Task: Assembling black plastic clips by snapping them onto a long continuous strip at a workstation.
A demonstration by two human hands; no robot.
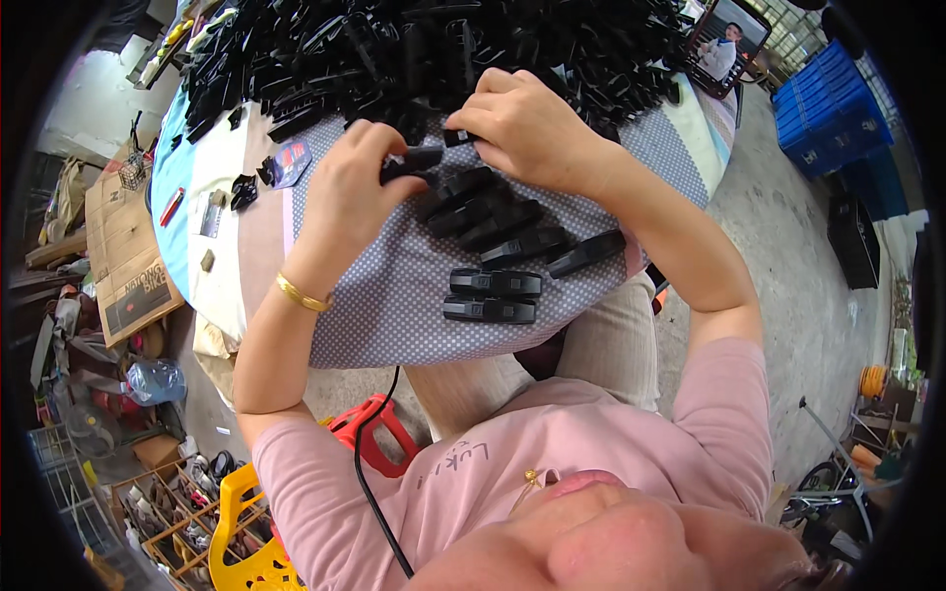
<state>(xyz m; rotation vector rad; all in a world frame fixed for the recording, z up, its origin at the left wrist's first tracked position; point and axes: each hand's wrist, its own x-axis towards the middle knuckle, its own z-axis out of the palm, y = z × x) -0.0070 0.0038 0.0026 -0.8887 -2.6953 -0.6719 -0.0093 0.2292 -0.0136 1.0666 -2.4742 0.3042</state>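
Observation:
My left hand (347, 189) is closed on a black plastic part (419, 159), pinched between thumb and fingers above the dotted tablecloth (379, 286). Just to its right, my right hand (532, 128) pinches a small black plastic piece (458, 138) at its fingertips; the two pieces are apart. Below my hands lies a slanting row of rounded black plastic parts (498, 225), with one more part (587, 254) at its right end. Nearest me sit two similar black parts (493, 284) side by side. Beyond my hands rises a large heap of loose black plastic pieces (325, 69).
Black scraps (243, 191), a red lighter (171, 207) and a small card (292, 163) lie on the table's left. A phone or tablet (727, 47) stands at the far right. Blue crates (833, 108) stack beyond. Red (379, 433) and yellow (236, 537) plastic stools stand near me.

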